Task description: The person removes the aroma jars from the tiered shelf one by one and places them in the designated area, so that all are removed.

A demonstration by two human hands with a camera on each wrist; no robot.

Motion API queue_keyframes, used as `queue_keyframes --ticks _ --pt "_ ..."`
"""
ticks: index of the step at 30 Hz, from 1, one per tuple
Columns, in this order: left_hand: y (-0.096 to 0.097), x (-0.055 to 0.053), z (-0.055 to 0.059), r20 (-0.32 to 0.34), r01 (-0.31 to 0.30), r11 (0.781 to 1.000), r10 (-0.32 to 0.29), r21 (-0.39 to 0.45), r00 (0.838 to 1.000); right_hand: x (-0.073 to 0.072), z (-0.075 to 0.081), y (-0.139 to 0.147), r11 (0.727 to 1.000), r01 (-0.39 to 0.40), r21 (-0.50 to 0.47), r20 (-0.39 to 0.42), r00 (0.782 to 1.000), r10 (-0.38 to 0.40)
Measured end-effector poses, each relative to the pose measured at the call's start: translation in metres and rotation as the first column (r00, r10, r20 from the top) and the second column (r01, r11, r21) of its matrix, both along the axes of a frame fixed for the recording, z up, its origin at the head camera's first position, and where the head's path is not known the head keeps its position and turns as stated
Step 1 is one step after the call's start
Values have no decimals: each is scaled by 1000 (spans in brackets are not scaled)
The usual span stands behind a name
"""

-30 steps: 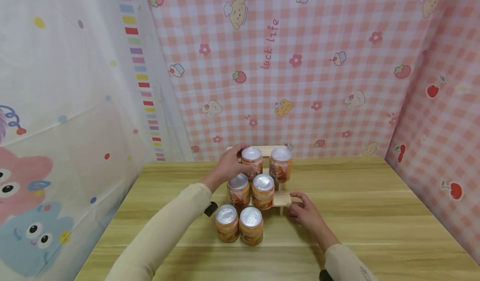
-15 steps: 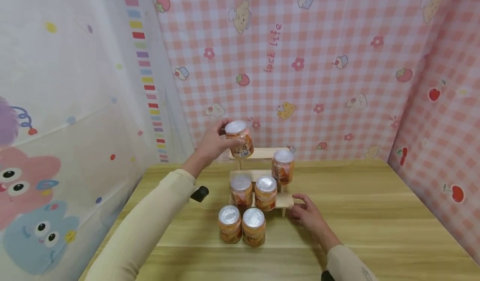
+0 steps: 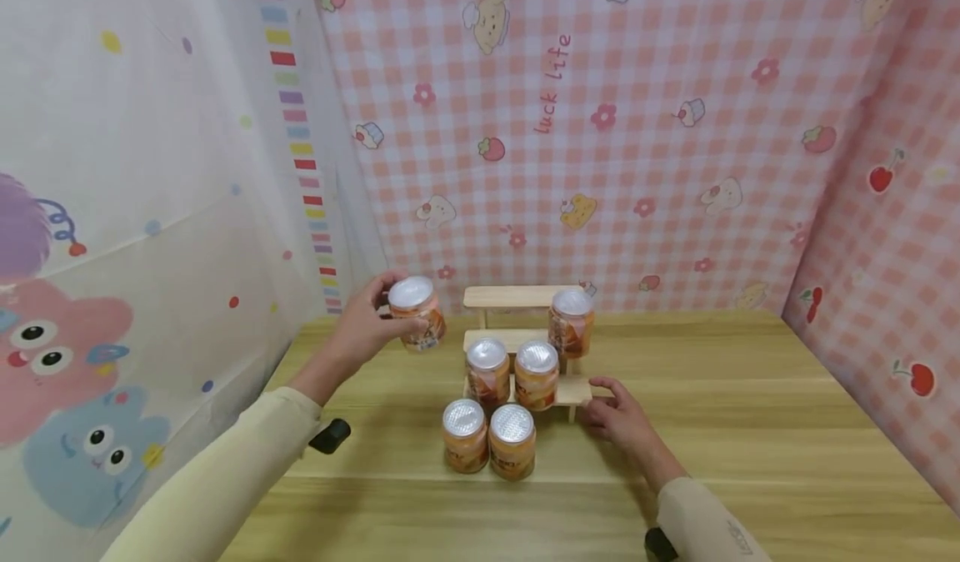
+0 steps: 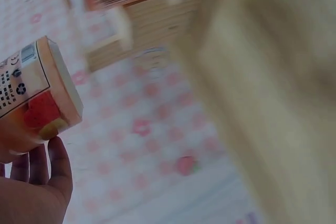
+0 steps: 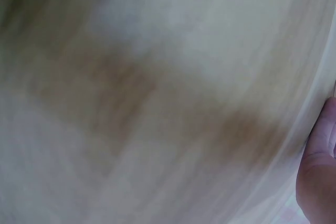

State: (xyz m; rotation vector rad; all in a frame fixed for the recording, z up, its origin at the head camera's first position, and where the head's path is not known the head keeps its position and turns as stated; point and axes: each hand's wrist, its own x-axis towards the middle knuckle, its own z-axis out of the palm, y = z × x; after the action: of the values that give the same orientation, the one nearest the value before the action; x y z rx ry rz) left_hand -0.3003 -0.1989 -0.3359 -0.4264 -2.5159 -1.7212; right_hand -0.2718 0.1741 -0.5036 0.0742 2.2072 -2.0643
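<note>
In the head view my left hand [image 3: 369,322] grips a can [image 3: 417,316] with an orange label and silver lid, lifted to the left of a stepped wooden shelf [image 3: 517,297]. The left wrist view shows the same can [image 4: 31,95] from the side, fingers curled under it. At the shelf's lower right end, my right hand [image 3: 626,424] touches the bottom step with its fingers. One can [image 3: 572,324] stands on the middle step at the right. Two more, a left can [image 3: 488,372] and a right can [image 3: 537,376], stand on the bottom step.
Two cans, a left one [image 3: 465,437] and a right one [image 3: 512,443], stand side by side on the wooden table [image 3: 720,462] in front of the shelf. A checked pink cloth [image 3: 637,162] hangs behind, and a white printed cloth [image 3: 187,237] hangs at the left.
My left hand has lifted the can off the middle step, raised it, and carried it left and down beside the shelf. My right hand has stayed at the shelf's end.
</note>
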Motion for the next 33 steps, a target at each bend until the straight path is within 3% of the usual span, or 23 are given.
queue_keyframes --ticks 8,15,21,33 --pt "-31 39 -67 63 -25 999 27 -32 998 1 0 -1 1000 -17 -4 2 1000 17" --pt "-29 56 -105 146 -50 999 49 9 988 -1 2 0 1000 -12 -18 -8 1000 12" --pt "-24 62 -120 142 -70 998 67 12 988 -1 1 1 1000 -15 -24 -3 1000 15" --pt "-14 67 -138 150 -95 995 91 18 984 -2 1 2 999 -42 -12 -6 999 42"
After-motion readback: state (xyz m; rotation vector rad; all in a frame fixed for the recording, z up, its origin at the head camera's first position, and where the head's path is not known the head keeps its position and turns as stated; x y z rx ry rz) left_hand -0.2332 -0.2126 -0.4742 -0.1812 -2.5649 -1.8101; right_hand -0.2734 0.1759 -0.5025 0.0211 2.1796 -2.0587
